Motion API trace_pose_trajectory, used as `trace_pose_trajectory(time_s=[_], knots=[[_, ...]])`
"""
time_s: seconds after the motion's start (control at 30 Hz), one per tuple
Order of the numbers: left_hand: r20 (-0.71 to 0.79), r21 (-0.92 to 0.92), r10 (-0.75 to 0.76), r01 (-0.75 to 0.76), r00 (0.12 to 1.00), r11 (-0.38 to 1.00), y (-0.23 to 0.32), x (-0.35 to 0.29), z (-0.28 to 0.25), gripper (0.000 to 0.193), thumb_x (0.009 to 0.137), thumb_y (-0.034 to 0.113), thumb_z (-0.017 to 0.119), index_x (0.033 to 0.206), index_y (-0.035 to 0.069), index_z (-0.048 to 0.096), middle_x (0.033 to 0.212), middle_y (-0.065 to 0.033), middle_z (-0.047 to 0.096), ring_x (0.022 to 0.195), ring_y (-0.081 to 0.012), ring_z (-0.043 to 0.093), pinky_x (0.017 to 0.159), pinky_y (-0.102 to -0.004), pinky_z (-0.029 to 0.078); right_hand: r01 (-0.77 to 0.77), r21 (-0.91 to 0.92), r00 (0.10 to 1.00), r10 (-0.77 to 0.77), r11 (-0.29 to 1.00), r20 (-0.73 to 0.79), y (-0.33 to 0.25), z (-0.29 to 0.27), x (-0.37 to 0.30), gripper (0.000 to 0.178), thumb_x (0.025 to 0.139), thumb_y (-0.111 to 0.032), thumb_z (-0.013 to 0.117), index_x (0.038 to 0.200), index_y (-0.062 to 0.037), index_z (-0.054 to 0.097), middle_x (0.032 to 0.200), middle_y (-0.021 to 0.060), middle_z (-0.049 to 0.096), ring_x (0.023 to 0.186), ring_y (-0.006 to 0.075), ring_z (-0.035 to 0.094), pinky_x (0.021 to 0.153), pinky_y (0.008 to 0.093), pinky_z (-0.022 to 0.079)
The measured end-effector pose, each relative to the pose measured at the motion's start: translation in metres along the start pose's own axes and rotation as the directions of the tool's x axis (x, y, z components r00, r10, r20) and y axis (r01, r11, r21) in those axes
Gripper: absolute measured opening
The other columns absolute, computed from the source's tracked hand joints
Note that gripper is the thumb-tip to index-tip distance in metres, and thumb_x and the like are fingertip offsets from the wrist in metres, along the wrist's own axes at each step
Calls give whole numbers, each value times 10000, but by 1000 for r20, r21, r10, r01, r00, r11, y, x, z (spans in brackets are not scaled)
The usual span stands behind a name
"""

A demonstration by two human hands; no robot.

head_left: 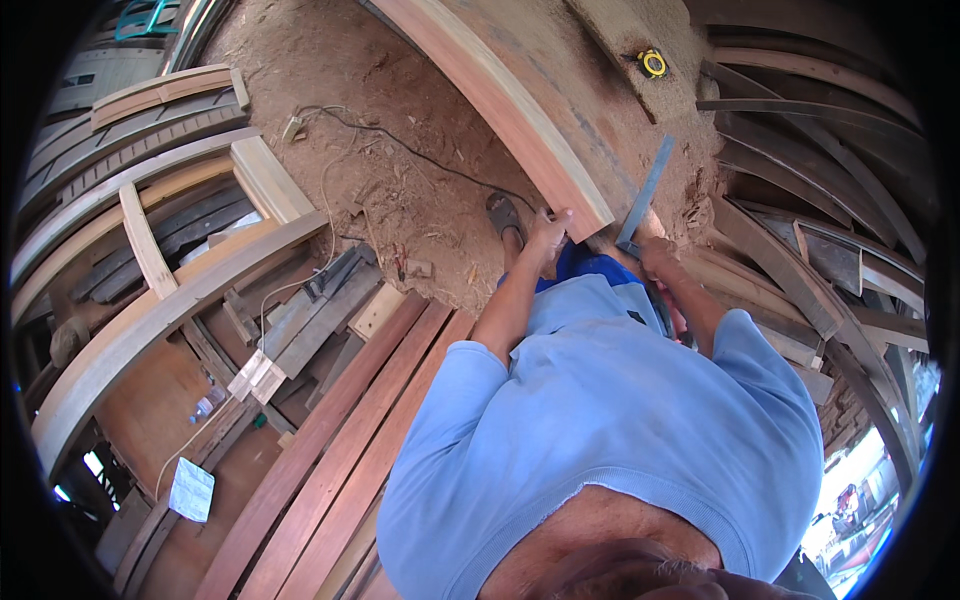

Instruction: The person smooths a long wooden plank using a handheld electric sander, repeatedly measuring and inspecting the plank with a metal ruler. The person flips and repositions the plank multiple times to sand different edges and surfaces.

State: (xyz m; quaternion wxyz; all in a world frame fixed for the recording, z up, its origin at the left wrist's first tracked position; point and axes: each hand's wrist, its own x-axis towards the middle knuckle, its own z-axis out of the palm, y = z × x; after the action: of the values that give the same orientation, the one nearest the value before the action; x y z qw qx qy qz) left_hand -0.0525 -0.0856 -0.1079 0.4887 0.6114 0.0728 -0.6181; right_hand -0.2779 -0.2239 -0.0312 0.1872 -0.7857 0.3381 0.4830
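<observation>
A long reddish-brown board (515,140) with a pale strip along one edge runs from the top of the view to its near end, just in front of my body. My left hand (547,236) is closed on the left side of that near end, the thumb along the wood. To the right of the board end, my right hand (657,256) is closed around the lower part of a metal carpenter's square (650,185). Its blue-grey blade points up and away from me, apart from the board's end face. Part of the right-hand fingers is hidden.
A yellow tape measure (651,64) lies on a sawdust-covered plank at the far right. A dark cable (400,143) crosses the dirt floor. Wooden frames (150,245) stand at left, reddish planks (350,440) lie lower left, and curved-looking timbers (800,150) are stacked at right.
</observation>
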Motion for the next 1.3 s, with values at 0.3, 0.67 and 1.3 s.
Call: trace_pose_trajectory(time_s=[0.3,0.67,1.3], knots=[[-39,12,13,-12,999,1000,10,-33,-33,558,914,227,753,1335,28,444,1188,-99,599,963,-198,642,772,-327,552,-28,204,990,55,979,-128,4,-78,-6,406,865,-306,683,1201,-78,682,1156,218,701,1120,362,667,975,527,492],[-114,532,311,-207,944,821,2,-54,-41,628,921,185,680,1423,-85,415,1210,-250,617,1062,-343,648,931,-367,515,-66,275,638,252,959,-727,111,-271,189,840,889,-433,722,1576,-284,263,1466,268,456,1369,459,427,1103,575,383],[153,-219,-8,42,988,975,60,-121,5,273,994,243,641,1189,52,626,915,-26,636,781,-122,615,726,-267,546,120,972,747,-626,-204,-224,-30,-129,1,450,976,-401,618,1308,-110,530,1178,81,626,991,187,640,800,347,559]])
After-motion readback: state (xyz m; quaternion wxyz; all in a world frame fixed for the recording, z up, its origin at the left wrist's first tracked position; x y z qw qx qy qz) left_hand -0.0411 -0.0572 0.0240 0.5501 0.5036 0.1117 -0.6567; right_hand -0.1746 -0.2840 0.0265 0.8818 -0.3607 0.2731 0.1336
